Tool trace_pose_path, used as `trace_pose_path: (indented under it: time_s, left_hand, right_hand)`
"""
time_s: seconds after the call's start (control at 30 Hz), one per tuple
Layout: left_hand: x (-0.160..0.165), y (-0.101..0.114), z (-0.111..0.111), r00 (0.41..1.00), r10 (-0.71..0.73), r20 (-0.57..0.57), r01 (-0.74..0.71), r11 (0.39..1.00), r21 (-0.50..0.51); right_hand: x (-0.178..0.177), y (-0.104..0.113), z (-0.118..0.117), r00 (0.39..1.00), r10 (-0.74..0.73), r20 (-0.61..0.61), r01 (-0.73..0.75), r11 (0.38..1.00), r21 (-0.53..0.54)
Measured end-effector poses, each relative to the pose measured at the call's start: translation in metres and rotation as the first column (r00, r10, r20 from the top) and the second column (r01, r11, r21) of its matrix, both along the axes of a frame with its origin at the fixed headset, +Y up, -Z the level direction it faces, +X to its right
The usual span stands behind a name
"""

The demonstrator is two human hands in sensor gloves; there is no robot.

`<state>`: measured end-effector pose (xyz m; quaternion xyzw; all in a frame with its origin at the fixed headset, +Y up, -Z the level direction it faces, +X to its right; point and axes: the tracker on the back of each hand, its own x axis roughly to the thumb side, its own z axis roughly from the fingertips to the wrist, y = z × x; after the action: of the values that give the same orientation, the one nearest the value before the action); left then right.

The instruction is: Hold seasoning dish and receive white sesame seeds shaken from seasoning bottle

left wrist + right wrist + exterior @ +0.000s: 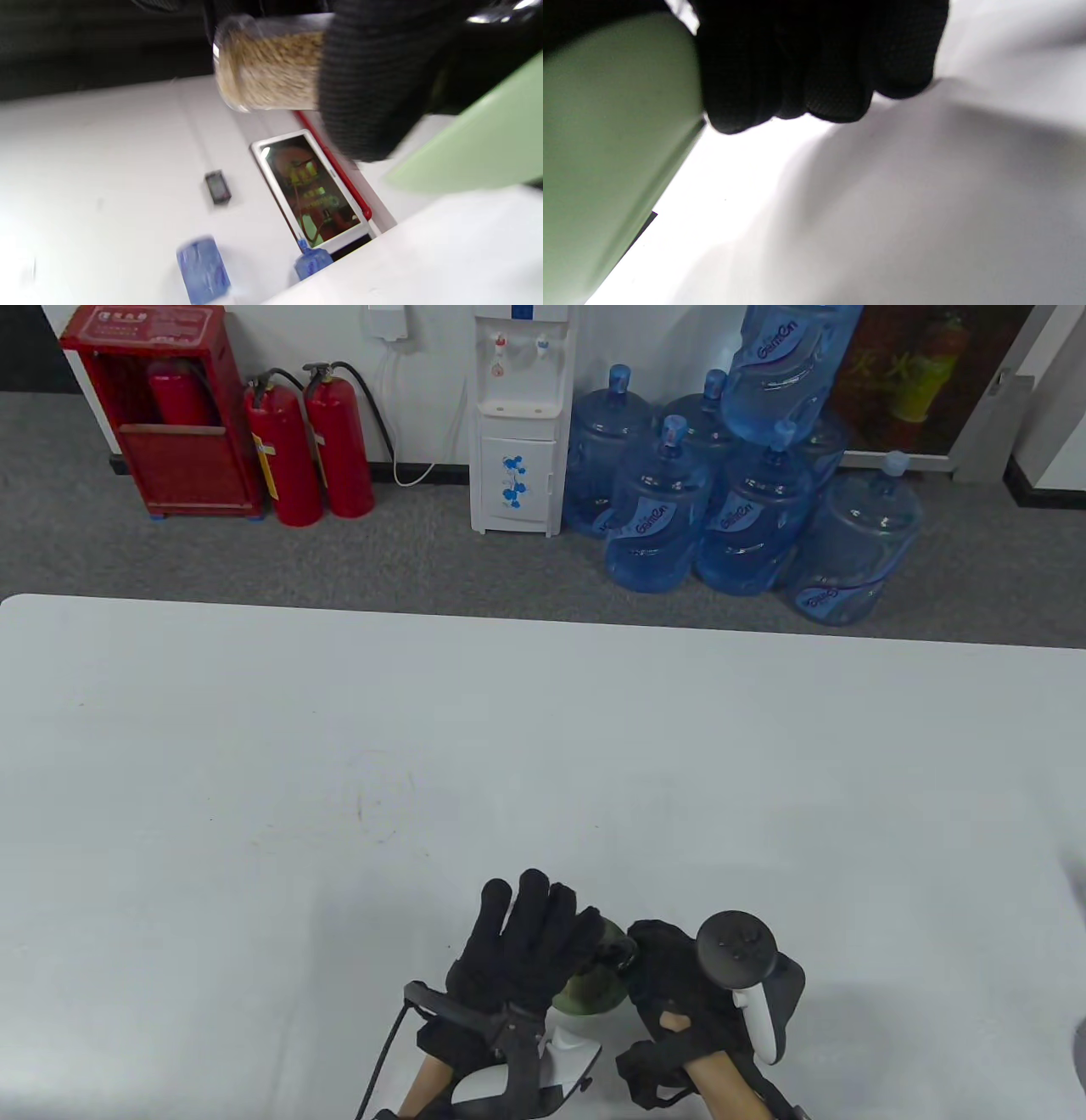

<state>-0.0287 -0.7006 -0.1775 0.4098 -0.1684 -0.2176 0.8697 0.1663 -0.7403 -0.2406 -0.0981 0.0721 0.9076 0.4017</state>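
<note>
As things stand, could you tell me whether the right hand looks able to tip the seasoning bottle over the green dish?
Probably yes: the right hand and seasoning bottle sit right beside the green dish, nothing visibly between.

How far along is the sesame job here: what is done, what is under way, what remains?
Done: both are picked up: the left hand grips the seasoning bottle, the right hand holds the seasoning dish. In hand: the bottle lies tipped sideways beside the dish. Left: the shaking; sesame seeds fill the bottle, and the dish's inside is hidden.
</note>
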Motion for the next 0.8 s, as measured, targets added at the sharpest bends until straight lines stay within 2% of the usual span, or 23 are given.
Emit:
trace_pose_path:
  time_s: [0.03, 0.07, 0.1, 0.13, 0.17, 0.2, 0.23, 0.27, 0.3, 0.37, 0.4, 0.43, 0.47, 0.5, 0.53, 0.57, 0.6, 0.63, 0.67, 0.7, 0.73, 0.77, 0.8]
  left_hand:
    - [-0.003, 0.008, 0.005, 0.999, 0.048, 0.017, -0.049, 0.997, 0.053]
    - [-0.007, 0.013, 0.006, 0.982, 0.177, 0.059, -0.180, 0.983, 0.042]
    - [-0.006, 0.009, 0.002, 0.975, 0.210, 0.066, -0.209, 0.977, -0.032]
    - [-0.001, -0.003, -0.007, 0.991, 0.136, -0.004, -0.136, 0.985, -0.109]
    - [-0.001, -0.008, -0.006, 0.998, 0.011, -0.061, -0.017, 0.995, -0.099]
    - [-0.003, -0.004, -0.002, 0.999, -0.024, -0.027, 0.023, 1.000, -0.010]
    - [-0.006, 0.009, 0.004, 0.998, 0.056, 0.006, -0.056, 0.997, 0.055]
    - [-0.010, 0.014, 0.008, 0.984, 0.172, 0.041, -0.174, 0.983, 0.057]
    - [-0.009, 0.012, 0.006, 0.967, 0.243, 0.071, -0.243, 0.970, -0.016]
    - [0.001, -0.006, -0.004, 0.995, 0.071, -0.065, -0.078, 0.990, -0.119]
    - [0.001, -0.007, 0.000, 0.998, -0.032, -0.062, 0.030, 0.999, -0.032]
    - [0.001, 0.000, 0.003, 1.000, -0.018, -0.022, 0.019, 0.999, 0.035]
    - [-0.004, 0.011, 0.009, 0.992, 0.121, 0.020, -0.122, 0.991, 0.063]
    - [-0.006, 0.012, 0.008, 0.977, 0.208, 0.050, -0.209, 0.978, 0.020]
    - [-0.002, 0.005, -0.001, 0.974, 0.224, 0.028, -0.220, 0.971, -0.098]
    - [0.002, -0.005, -0.005, 0.993, 0.101, -0.062, -0.109, 0.983, -0.145]
    - [0.002, -0.008, -0.004, 0.998, 0.010, -0.057, -0.015, 0.995, -0.097]
    - [0.000, 0.001, 0.002, 1.000, 0.009, -0.009, -0.009, 1.000, 0.014]
    - [-0.003, 0.009, 0.006, 0.996, 0.090, 0.010, -0.090, 0.995, 0.047]
    - [-0.007, 0.012, 0.006, 0.973, 0.227, 0.050, -0.228, 0.974, 0.012]
    - [-0.005, 0.007, 0.001, 0.966, 0.254, 0.047, -0.250, 0.965, -0.078]
    - [0.001, -0.005, -0.007, 0.988, 0.145, -0.042, -0.150, 0.977, -0.151]
    - [0.002, -0.011, -0.007, 0.996, 0.033, -0.080, -0.044, 0.989, -0.138]
  right_hand:
    - [0.000, 0.001, 0.000, 1.000, -0.011, 0.001, 0.011, 1.000, -0.002]
    - [0.001, 0.002, 0.000, 1.000, -0.022, 0.003, 0.022, 1.000, 0.002]
    - [0.001, 0.003, 0.000, 1.000, -0.022, 0.002, 0.022, 1.000, 0.005]
    - [0.001, 0.002, -0.001, 1.000, -0.010, 0.000, 0.010, 1.000, 0.008]
    - [0.001, 0.000, -0.001, 1.000, 0.001, 0.001, -0.001, 1.000, 0.003]
    - [0.001, -0.001, -0.001, 1.000, 0.000, 0.004, 0.000, 1.000, -0.004]
    - [0.002, -0.001, 0.000, 1.000, -0.013, 0.007, 0.013, 1.000, -0.011]
    - [0.003, 0.000, 0.000, 1.000, -0.026, 0.010, 0.027, 1.000, -0.011]
    - [0.003, 0.001, 0.001, 0.999, -0.032, 0.009, 0.032, 0.999, -0.007]
    - [0.003, 0.000, 0.000, 1.000, -0.011, 0.006, 0.011, 1.000, -0.001]
    - [0.003, -0.002, 0.000, 1.000, -0.003, 0.009, 0.003, 1.000, -0.006]
    - [0.004, -0.002, 0.000, 1.000, -0.007, 0.012, 0.007, 1.000, -0.009]
    - [0.005, -0.001, 0.000, 1.000, -0.021, 0.016, 0.022, 1.000, -0.009]
    - [0.005, 0.000, 0.000, 0.999, -0.028, 0.017, 0.028, 1.000, -0.007]
    - [0.005, 0.000, 0.000, 1.000, -0.026, 0.016, 0.027, 1.000, -0.003]
    - [0.005, -0.001, -0.001, 1.000, -0.012, 0.014, 0.012, 1.000, -0.002]
    - [0.005, -0.002, -0.001, 1.000, -0.004, 0.016, 0.004, 1.000, -0.005]
    - [0.006, -0.002, -0.002, 1.000, -0.005, 0.018, 0.005, 1.000, -0.010]
    - [0.006, -0.002, -0.001, 1.000, -0.013, 0.019, 0.013, 1.000, -0.011]
    - [0.005, 0.000, -0.001, 0.999, -0.025, 0.021, 0.025, 1.000, -0.007]
    - [0.005, 0.000, -0.002, 1.000, -0.024, 0.017, 0.024, 1.000, -0.003]
    - [0.004, 0.000, -0.002, 1.000, -0.010, 0.011, 0.010, 1.000, -0.001]
    - [0.004, -0.001, -0.002, 1.000, -0.002, 0.009, 0.002, 1.000, -0.002]
